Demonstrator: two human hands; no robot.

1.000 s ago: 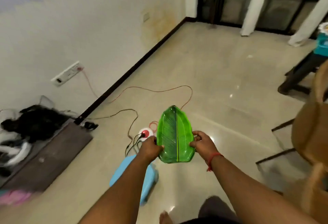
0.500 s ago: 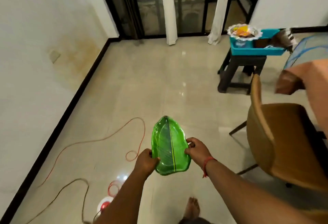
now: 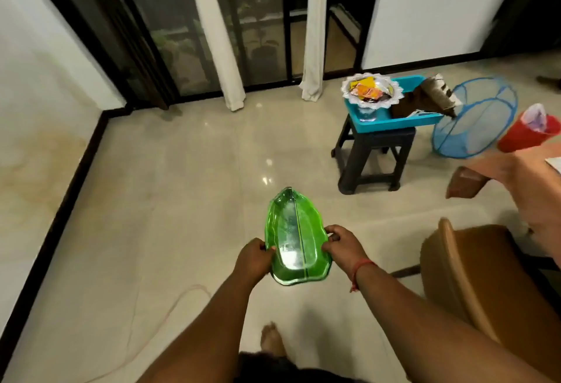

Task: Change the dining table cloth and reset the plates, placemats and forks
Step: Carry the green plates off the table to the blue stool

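Head camera: a person's left hand (image 3: 253, 258) and right hand (image 3: 341, 246) each gripped a side edge of a green leaf-shaped plate (image 3: 296, 238), held above the tiled floor (image 3: 182, 185), near a brown chair (image 3: 473, 279).

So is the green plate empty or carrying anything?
Empty. The plate, held at its edges by the left hand and right hand, shows only bare green surface with glare.

Both bare arms reach forward side by side. The left hand (image 3: 253, 256) and right hand (image 3: 341, 246) each curl their grip round opposite long edges of the green leaf-shaped plate (image 3: 296, 238), thumbs on top.
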